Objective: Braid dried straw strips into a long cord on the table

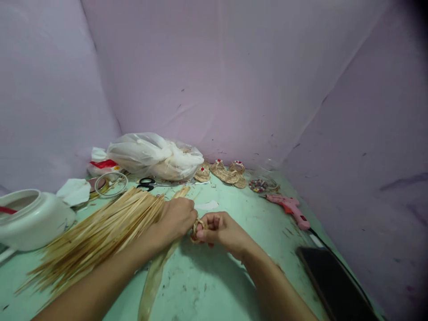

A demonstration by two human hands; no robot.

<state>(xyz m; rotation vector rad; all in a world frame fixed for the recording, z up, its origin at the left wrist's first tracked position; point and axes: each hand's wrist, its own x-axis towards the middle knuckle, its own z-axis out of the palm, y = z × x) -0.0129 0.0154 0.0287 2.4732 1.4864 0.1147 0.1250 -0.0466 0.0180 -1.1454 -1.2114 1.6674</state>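
Note:
Between my two hands is a small braided straw ring [194, 232], held just above the green table. My right hand [220, 228] pinches its right side with thumb and fingers. Curled into a closed grip, my left hand [179, 216] meets the ring's left side; its fingertips are mostly hidden behind the knuckles. Below my left wrist a wide pale strip of dried leaf [150, 285] runs toward the near edge. A thick bundle of dried straw strips [110, 227] lies under and left of my left forearm.
Left stands a white pot [36, 218]. Behind the straw are a tape roll [98, 186], black-handled scissors [147, 183] and a tied plastic bag [154, 156]. Woven straw pieces with beads [224, 173] and colored beads [259, 185] sit at the back. Right are a pink glue gun [290, 207] and dark phone [334, 281].

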